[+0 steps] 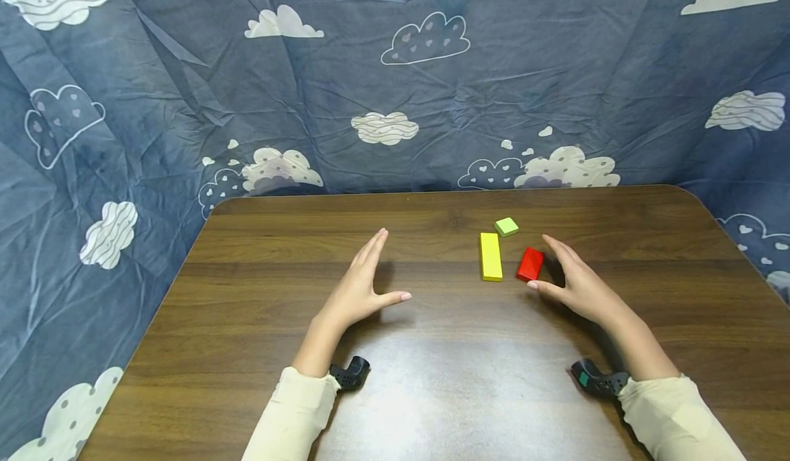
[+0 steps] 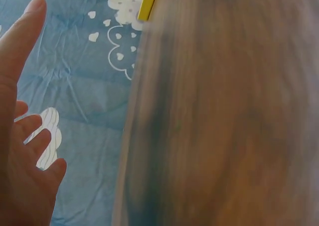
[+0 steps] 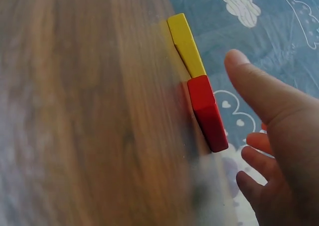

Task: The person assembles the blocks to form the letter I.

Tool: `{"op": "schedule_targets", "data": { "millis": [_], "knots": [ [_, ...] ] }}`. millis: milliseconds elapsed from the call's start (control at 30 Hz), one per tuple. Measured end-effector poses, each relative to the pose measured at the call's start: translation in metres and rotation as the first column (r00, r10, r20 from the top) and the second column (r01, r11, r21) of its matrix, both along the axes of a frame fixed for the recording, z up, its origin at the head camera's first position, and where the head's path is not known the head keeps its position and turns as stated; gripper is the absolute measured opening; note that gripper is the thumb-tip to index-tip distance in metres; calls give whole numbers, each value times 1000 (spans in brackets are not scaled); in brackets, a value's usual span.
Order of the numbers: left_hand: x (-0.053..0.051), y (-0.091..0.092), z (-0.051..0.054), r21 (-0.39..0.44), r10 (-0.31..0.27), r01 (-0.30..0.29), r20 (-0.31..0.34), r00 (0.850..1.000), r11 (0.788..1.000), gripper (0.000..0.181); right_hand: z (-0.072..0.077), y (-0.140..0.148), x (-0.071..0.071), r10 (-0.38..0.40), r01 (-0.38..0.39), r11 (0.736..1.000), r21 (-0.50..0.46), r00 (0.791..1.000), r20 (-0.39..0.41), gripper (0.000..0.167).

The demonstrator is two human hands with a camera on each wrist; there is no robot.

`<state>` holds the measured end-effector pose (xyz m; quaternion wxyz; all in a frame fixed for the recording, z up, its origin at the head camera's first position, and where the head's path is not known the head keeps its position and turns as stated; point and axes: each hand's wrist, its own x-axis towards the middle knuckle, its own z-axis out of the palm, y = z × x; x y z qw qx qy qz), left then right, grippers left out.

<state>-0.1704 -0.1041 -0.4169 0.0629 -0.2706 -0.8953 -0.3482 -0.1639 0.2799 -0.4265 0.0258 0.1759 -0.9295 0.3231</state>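
Observation:
Three blocks lie on the right half of a wooden table: a long yellow block (image 1: 491, 257), a shorter red block (image 1: 530, 264) to its right, and a small green block (image 1: 507, 226) behind them. Nearest the red block is my right hand (image 1: 577, 282), thumb and fingers spread, nothing held; whether the thumb touches the block I cannot tell. My left hand (image 1: 354, 293) hovers over the table left of the blocks, fingers extended and thumb apart. In the right wrist view, the red block (image 3: 208, 113) and yellow block (image 3: 187, 45) appear beside the thumb; the green one is not visible there.
The brown wooden table (image 1: 247, 337) ends at a rounded back edge. Behind it hangs a blue cloth (image 1: 345, 84) with white clouds. Each wrist wears a black camera, one on the left (image 1: 350, 373) and one on the right (image 1: 597, 380).

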Motion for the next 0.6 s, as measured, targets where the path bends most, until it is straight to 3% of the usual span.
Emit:
{"op": "schedule_targets", "data": {
  "millis": [300, 600],
  "knots": [
    [-3, 11, -4, 81, 0, -7, 90, 996, 997, 107, -9, -1, -3, -27, 27, 1000, -6, 1000, 15, 84],
    [-7, 21, -7, 90, -17, 7, 105, 994, 996, 108, -15, -1, -4, -42, 42, 999, -14, 999, -3, 76]
  ]
}}
